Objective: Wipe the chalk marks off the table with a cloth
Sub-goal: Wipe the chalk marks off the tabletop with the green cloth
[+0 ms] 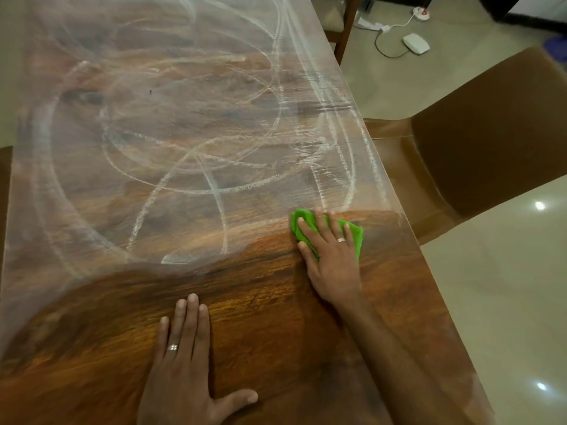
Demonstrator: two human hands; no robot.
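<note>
White chalk marks (190, 167), loops and smears, cover the far and middle part of the brown wooden table (264, 326). The near part of the wood shows bare and glossy. My right hand (333, 256) lies flat on a green cloth (352, 233), pressing it to the table near the right edge, right at the border between chalky and bare wood. My left hand (184, 363) rests palm down on the bare wood near me, fingers together and thumb out, holding nothing. A ring sits on a finger of each hand.
A brown chair (478, 148) stands close against the table's right edge. Another chair (343, 23) stands at the far right corner. On the tiled floor beyond lie a white device (415, 43) with a cable and a white plug socket (422, 12).
</note>
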